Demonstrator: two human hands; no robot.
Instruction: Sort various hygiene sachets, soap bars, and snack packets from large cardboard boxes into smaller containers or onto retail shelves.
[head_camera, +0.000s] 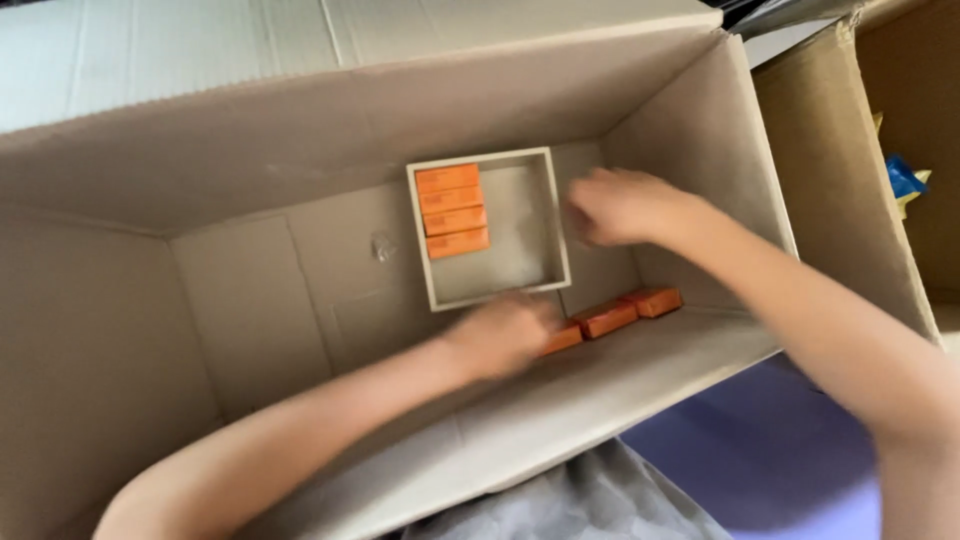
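Observation:
Both my arms reach down into a large cardboard box (250, 300). On its floor stands a small grey tray-like box (553, 220) with several small orange packets (452, 212) stacked along its left side. My left hand (505, 335) rests on the box floor just below the tray, touching an orange packet (564, 340) at its fingertips; whether it grips it is blurred. My right hand (615, 205) hovers at the tray's right wall with fingers curled, and nothing shows in it. Two more orange packets (628, 310) lie in a row to the right of my left hand.
A second open cardboard box (850, 150) stands to the right, with something blue and yellow (905, 180) inside. A small scrap of clear film (383, 245) lies on the big box's floor. Grey cloth (580, 500) and a purple surface (760, 450) show below the box.

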